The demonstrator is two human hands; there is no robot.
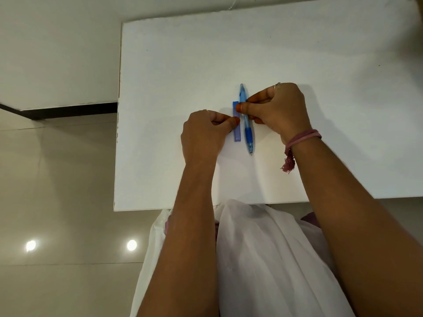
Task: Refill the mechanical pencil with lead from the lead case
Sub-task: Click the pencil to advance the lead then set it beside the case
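A blue mechanical pencil (247, 131) lies on the white table (183, 65), tip toward me and cap end away. Just left of it lies a flat purple-blue lead case (237, 133), parallel to the pencil. My right hand (277, 106) pinches the pencil's barrel near its middle with thumb and fingers. My left hand (206, 131) touches the left side of the lead case with thumb and fingertips closed on it. Both objects rest on the table.
The table's left edge (117, 133) and near edge (160, 208) border a shiny tiled floor (57, 202). White cloth on my lap (263, 248) shows below the near edge. A pink thread band (302, 138) circles my right wrist.
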